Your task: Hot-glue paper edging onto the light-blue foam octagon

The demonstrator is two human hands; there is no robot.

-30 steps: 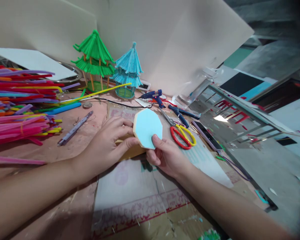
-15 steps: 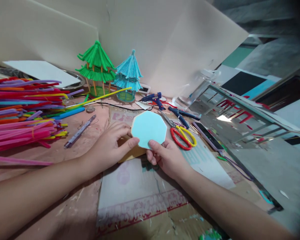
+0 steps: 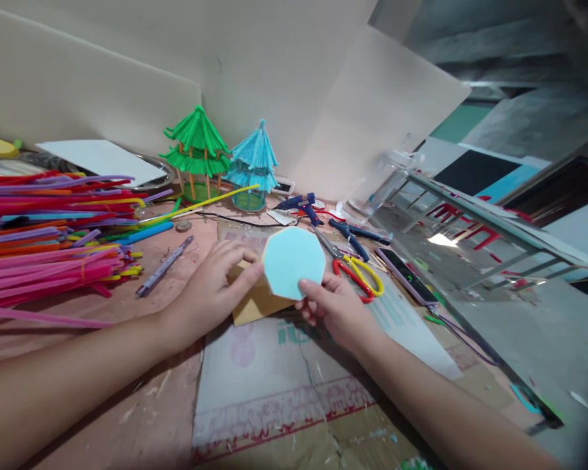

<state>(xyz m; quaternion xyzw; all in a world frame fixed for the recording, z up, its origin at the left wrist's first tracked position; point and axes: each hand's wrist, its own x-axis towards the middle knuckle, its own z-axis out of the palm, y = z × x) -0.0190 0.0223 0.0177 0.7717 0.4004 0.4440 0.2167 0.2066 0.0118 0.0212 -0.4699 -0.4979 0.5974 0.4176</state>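
A light-blue octagonal card [image 3: 294,262] with a pale edge is held up, its flat face toward me. My right hand [image 3: 336,303] grips its lower right edge, thumb on the face and fingers curled behind. At its left edge is my left hand [image 3: 220,281], with thumb and forefinger tips close together against the rim. Below the octagon lies a brown cardboard piece [image 3: 255,307], partly covered by it and by my left hand. Just right of my right hand are scissors [image 3: 360,277] with red and yellow handles.
Bundled pipe cleaners [image 3: 53,228] and a pen [image 3: 164,267] lie left. Behind stand a green pagoda model [image 3: 198,153] and a blue one [image 3: 252,166]. A glue gun [image 3: 298,203], pliers [image 3: 355,232], a clear jar [image 3: 382,183] and a phone [image 3: 406,275] sit right.
My left thumb has drawn back from the octagon's face to its left edge. The octagon is turned slightly, and the whole view has shifted a little.
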